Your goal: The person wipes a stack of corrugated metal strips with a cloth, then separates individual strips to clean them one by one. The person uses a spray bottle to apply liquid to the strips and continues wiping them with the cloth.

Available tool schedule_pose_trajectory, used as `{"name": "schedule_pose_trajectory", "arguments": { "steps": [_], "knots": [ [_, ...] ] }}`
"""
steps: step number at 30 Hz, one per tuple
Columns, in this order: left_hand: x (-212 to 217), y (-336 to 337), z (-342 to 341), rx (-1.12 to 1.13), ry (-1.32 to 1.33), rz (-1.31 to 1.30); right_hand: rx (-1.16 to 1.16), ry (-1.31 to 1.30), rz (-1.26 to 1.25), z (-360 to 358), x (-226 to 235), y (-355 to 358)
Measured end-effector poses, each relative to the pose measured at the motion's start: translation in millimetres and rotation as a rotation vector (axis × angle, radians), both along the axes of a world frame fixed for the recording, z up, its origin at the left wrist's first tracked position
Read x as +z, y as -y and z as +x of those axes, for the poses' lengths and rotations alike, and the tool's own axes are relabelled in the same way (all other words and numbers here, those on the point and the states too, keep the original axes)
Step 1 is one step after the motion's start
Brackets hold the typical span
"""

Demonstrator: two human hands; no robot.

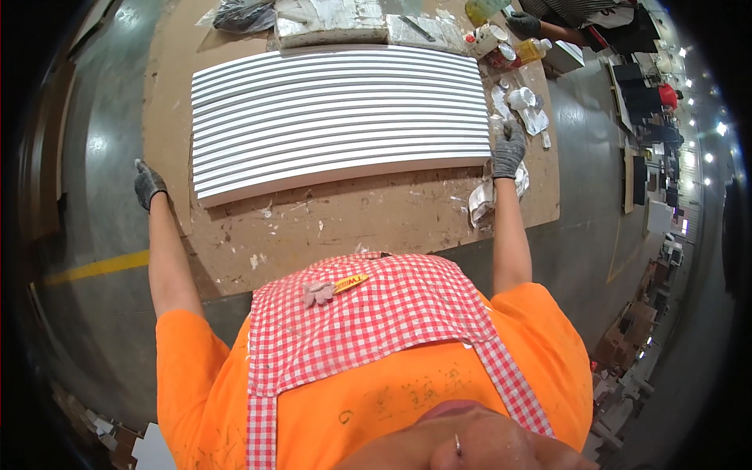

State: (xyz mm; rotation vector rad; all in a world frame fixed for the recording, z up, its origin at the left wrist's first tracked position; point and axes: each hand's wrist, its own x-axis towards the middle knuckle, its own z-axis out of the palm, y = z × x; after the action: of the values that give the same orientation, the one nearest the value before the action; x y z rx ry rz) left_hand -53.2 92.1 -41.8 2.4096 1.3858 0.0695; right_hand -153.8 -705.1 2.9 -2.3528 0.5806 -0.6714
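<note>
A long white ribbed panel (341,117), its white strips parted by grey lines, lies across the worktable (337,227). My left hand (150,186), in a grey glove, is at the table's left edge, apart from the panel's left end. Its thumb points up; how far its fingers are curled is unclear. At the panel's right end is my right hand (509,150), also grey-gloved, with fingers bent against the corner. A crumpled white cloth (482,202) lies just below this hand. Above it stands a small white cup-like container (521,99) among stained white scraps.
Paint-stained blocks (333,22) stand behind the panel, beside a dark plastic bag (244,16). Bottles and jars, one a yellow bottle (533,51), crowd the far right corner. Beyond them another person's gloved hand (523,25) shows. Grey floor (98,180) borders the table.
</note>
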Motion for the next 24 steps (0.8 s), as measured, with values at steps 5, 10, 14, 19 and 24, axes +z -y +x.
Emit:
{"name": "schedule_pose_trajectory", "arguments": {
  "steps": [5,10,14,19,24],
  "knots": [
    [12,11,-3,0.022,0.022,-0.023,0.252,-0.112,-0.414,-7,9,6],
    [7,5,-3,-0.014,0.037,-0.045,0.295,-0.113,-0.235,-7,3,16],
    [5,1,-6,-0.013,0.026,-0.028,0.358,-0.102,-0.385,-4,11,4],
    [4,3,-3,-0.001,0.007,-0.011,0.304,-0.085,-0.187,-4,9,14],
    [-1,-2,-1,-0.020,-0.002,-0.020,0.402,-0.155,-0.472,2,18,10]
  ]
}}
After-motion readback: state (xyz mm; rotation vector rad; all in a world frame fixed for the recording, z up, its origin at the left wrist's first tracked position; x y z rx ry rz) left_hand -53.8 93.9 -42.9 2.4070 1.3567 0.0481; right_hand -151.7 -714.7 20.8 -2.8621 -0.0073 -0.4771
